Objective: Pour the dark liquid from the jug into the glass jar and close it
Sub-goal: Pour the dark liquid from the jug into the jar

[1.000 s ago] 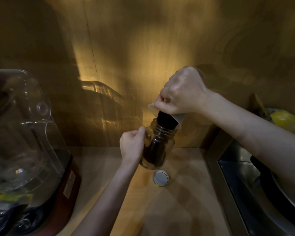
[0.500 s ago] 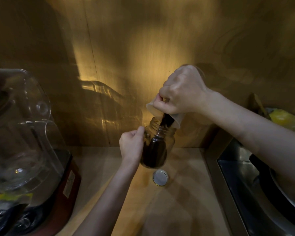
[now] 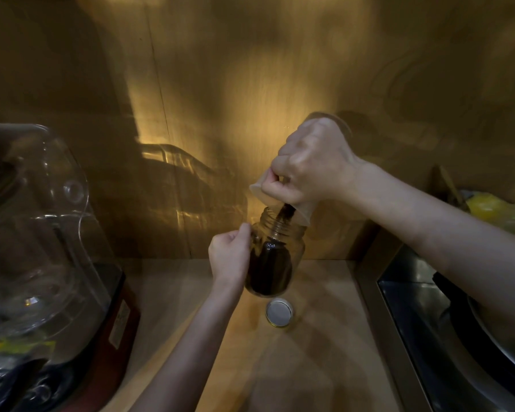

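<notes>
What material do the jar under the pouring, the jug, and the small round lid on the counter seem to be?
Clear threaded jar: probably glass, since the dark liquid shows through glossy walls. Translucent whitish jug in the right hand: likely plastic, with a matte, cloudy wall. Small round lid: apparently metal, with a gold rim and pale inner liner.

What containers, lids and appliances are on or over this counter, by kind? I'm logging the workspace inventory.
Glass jars: 1, the glass jar partly filled with dark liquid, held by the left hand
Jugs: 1, the jug tipped by the right hand
Lids: 1, the lid lying on the counter
Blenders: 1, the blender
Total: 4
</notes>
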`<state>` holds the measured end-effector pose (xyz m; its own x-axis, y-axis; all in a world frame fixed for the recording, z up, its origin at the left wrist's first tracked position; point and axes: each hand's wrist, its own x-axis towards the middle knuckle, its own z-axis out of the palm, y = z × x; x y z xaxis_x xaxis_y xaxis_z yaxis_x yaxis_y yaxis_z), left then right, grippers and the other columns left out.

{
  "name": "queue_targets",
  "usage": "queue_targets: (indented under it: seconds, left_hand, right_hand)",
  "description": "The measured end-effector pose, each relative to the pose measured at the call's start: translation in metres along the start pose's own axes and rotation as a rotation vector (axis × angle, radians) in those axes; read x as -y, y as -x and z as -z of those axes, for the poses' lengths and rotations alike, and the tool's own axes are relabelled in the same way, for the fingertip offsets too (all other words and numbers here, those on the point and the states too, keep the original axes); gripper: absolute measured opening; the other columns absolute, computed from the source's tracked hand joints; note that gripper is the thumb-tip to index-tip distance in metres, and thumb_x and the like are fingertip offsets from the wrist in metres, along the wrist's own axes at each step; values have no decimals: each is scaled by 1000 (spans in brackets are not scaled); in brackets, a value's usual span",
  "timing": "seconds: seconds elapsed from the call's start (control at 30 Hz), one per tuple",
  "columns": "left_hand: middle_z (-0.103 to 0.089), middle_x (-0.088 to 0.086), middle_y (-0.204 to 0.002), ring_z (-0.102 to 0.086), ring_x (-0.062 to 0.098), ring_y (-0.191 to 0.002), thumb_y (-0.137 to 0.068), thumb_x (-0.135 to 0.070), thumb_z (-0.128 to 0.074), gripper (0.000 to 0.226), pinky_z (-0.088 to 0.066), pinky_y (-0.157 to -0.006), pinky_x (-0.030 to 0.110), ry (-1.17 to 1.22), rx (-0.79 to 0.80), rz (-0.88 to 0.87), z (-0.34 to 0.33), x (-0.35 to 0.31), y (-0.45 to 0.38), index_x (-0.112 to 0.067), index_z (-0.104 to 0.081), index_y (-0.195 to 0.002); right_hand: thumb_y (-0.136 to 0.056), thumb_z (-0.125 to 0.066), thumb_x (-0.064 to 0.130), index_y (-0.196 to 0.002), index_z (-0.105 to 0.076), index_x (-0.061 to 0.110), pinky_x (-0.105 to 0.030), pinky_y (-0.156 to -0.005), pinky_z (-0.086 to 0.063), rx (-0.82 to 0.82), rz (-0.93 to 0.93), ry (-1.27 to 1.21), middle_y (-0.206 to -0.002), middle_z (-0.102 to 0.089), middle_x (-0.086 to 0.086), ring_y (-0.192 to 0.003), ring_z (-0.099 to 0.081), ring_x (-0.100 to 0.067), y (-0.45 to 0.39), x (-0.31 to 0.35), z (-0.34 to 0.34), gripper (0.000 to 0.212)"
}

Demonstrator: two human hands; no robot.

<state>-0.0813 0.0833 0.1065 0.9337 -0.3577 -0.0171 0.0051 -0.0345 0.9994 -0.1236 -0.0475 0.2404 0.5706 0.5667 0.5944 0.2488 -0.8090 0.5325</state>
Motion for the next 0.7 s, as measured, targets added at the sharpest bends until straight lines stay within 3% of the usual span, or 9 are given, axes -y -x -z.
queue_targets:
  seconds: [0.2,0.7]
  left_hand:
    - [-34,1,-47,-32,18,-49,-81,-25,-50,45,-32,-62,35,-1,-16,17,-1,-2,-2,-20,-37,-39]
    - [-33,-7,-38,-33,18,-48,-80,-27,-51,52,-32,-63,35,47,-27,53,-5,4,-7,-17,-39,-30]
  right_hand:
    - [-70,-55,14,-31,-51,12,-20,-33,-38,-3,5,11,-27,-43,1,-25,-40,-20,1,-3,0,39]
    - [-66,-55,15,-32,-48,15,-18,-38,-33,28,88,71,-29,-42,1,-26,-40,-20,-1,-1,1,35]
